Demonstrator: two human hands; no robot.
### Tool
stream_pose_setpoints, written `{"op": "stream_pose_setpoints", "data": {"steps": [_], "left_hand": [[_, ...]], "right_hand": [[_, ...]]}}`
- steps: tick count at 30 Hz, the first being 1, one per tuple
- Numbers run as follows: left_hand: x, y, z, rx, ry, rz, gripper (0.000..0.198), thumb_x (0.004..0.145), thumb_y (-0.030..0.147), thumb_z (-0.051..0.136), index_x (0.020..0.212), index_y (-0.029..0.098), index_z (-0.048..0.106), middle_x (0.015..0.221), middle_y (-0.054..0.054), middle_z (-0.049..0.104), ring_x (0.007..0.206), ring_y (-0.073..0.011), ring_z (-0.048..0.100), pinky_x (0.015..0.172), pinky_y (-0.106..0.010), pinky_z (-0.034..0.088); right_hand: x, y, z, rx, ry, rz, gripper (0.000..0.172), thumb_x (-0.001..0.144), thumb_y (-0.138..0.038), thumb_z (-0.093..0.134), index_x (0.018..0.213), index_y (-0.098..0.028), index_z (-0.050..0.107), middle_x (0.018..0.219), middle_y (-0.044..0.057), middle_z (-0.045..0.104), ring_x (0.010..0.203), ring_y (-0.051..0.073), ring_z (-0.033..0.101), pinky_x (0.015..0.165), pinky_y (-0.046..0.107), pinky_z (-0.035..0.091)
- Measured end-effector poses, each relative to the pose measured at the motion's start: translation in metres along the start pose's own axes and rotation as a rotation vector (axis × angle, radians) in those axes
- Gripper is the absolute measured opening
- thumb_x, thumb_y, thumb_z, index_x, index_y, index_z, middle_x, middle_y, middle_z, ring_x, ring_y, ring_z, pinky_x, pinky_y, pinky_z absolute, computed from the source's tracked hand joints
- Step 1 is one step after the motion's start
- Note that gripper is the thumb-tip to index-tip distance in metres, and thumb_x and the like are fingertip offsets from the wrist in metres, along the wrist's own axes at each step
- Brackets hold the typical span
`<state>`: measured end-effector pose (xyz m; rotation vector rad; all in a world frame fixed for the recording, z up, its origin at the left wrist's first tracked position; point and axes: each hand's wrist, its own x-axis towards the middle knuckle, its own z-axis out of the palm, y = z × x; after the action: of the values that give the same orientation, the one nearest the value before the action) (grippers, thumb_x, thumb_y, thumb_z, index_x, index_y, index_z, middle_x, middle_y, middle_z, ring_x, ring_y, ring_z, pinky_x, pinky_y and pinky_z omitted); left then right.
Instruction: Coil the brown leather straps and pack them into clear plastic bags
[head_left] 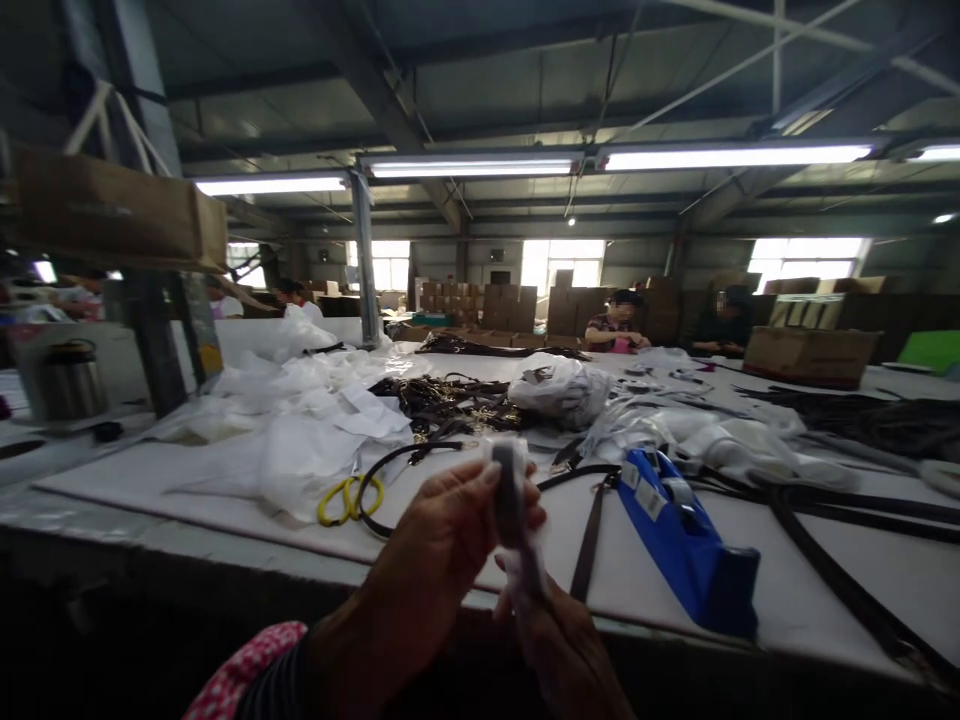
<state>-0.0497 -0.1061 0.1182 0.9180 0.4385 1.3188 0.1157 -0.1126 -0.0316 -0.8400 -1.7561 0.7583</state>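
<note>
Close in front of me, my left hand [454, 525] pinches a dark strap [508, 490] wrapped in whitish see-through film, its upper end folded over. Lower down, my right hand [559, 625] has its fingers round the same strap; it is somewhat blurred. Left of my hands lie yellow-handled scissors [346, 500], with a dark strap loop curving beside them. A blue tape dispenser [682, 545] with a roll of tape stands to the right, near the table's front edge. Another dark strap [590, 545] lies flat between my right hand and the dispenser.
Sheets of white wrapping [255, 440] cover the table's left side. Behind my hands is a heap of dark straps with metal fittings [450, 400], beside a plastic bag [562, 390]. Long straps [832, 590] spread rightward. A cardboard box [810, 355] and two people stand out across the table.
</note>
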Motion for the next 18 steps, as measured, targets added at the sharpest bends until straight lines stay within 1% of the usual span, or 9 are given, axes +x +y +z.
{"op": "stream_pose_setpoints", "data": {"steps": [2, 4, 6, 8, 10, 11, 13, 16, 18], "left_hand": [[0.015, 0.014, 0.006, 0.05, 0.034, 0.177, 0.021, 0.088, 0.027, 0.078, 0.1, 0.01, 0.079, 0.089, -0.009, 0.078, 0.078, -0.0166, 0.074, 0.079, -0.025, 0.059], [0.03, 0.019, 0.006, 0.171, 0.057, 0.319, 0.017, 0.092, 0.027, 0.075, 0.099, 0.012, 0.079, 0.089, -0.008, 0.079, 0.08, -0.017, 0.075, 0.079, -0.024, 0.059], [0.041, 0.017, 0.0, 0.37, 0.059, 0.421, 0.018, 0.095, 0.03, 0.071, 0.098, 0.014, 0.079, 0.089, -0.007, 0.079, 0.081, -0.0177, 0.074, 0.078, -0.025, 0.058], [0.047, 0.012, -0.007, 0.602, 0.048, 0.489, 0.019, 0.096, 0.032, 0.07, 0.097, 0.015, 0.079, 0.088, -0.006, 0.079, 0.083, -0.0178, 0.073, 0.078, -0.025, 0.057], [0.048, 0.009, -0.012, 0.719, 0.043, 0.493, 0.02, 0.096, 0.033, 0.071, 0.096, 0.015, 0.079, 0.089, -0.005, 0.078, 0.083, -0.0179, 0.073, 0.078, -0.025, 0.056], [0.048, 0.008, -0.014, 0.689, 0.05, 0.46, 0.021, 0.095, 0.033, 0.071, 0.097, 0.015, 0.079, 0.089, -0.006, 0.079, 0.084, -0.0182, 0.073, 0.08, -0.026, 0.057], [0.048, 0.011, -0.014, 0.489, 0.1, 0.354, 0.021, 0.093, 0.033, 0.073, 0.098, 0.013, 0.078, 0.091, -0.008, 0.08, 0.085, -0.0199, 0.075, 0.083, -0.03, 0.059], [0.049, 0.015, -0.015, 0.263, 0.185, 0.248, 0.022, 0.087, 0.03, 0.078, 0.097, 0.011, 0.076, 0.092, -0.011, 0.08, 0.083, -0.0219, 0.077, 0.084, -0.034, 0.061], [0.05, 0.012, -0.019, 0.333, 0.192, 0.281, 0.024, 0.086, 0.032, 0.079, 0.096, 0.01, 0.077, 0.09, -0.01, 0.08, 0.082, -0.0218, 0.076, 0.083, -0.033, 0.06]], "right_hand": [[0.004, -0.005, 0.005, 0.251, -0.031, 0.214, 0.045, 0.101, -0.06, 0.056, 0.12, -0.021, 0.07, 0.087, 0.004, 0.068, 0.054, 0.01, 0.051, 0.05, 0.024, 0.041], [0.005, -0.01, 0.009, 0.466, -0.073, 0.381, 0.051, 0.096, -0.065, 0.06, 0.117, -0.018, 0.067, 0.08, 0.003, 0.065, 0.048, 0.007, 0.041, 0.045, 0.023, 0.031], [0.004, -0.015, 0.008, 0.565, -0.104, 0.466, 0.05, 0.092, -0.066, 0.065, 0.107, -0.018, 0.065, 0.075, 0.001, 0.063, 0.049, 0.007, 0.041, 0.046, 0.022, 0.028], [0.003, -0.019, 0.0, 0.623, -0.147, 0.524, 0.049, 0.091, -0.067, 0.065, 0.097, -0.019, 0.062, 0.069, 0.0, 0.062, 0.05, 0.009, 0.044, 0.049, 0.022, 0.029], [0.003, -0.019, -0.013, 0.605, -0.236, 0.502, 0.052, 0.093, -0.07, 0.061, 0.09, -0.017, 0.061, 0.068, 0.001, 0.062, 0.053, 0.01, 0.047, 0.052, 0.023, 0.033], [0.004, -0.017, -0.021, 0.563, -0.287, 0.467, 0.054, 0.093, -0.07, 0.06, 0.087, -0.016, 0.062, 0.069, 0.001, 0.061, 0.056, 0.01, 0.047, 0.055, 0.023, 0.034], [0.005, -0.01, -0.033, 0.476, -0.353, 0.429, 0.058, 0.091, -0.071, 0.063, 0.078, -0.015, 0.064, 0.068, 0.0, 0.055, 0.058, 0.009, 0.044, 0.055, 0.022, 0.031], [0.0, 0.004, -0.04, 0.486, -0.303, 0.502, 0.062, 0.086, -0.074, 0.066, 0.069, -0.015, 0.061, 0.059, -0.005, 0.041, 0.052, 0.006, 0.033, 0.05, 0.022, 0.022], [-0.004, 0.008, -0.038, 0.558, -0.269, 0.553, 0.064, 0.084, -0.077, 0.066, 0.069, -0.015, 0.062, 0.053, -0.006, 0.039, 0.048, 0.006, 0.03, 0.048, 0.023, 0.018]]}}
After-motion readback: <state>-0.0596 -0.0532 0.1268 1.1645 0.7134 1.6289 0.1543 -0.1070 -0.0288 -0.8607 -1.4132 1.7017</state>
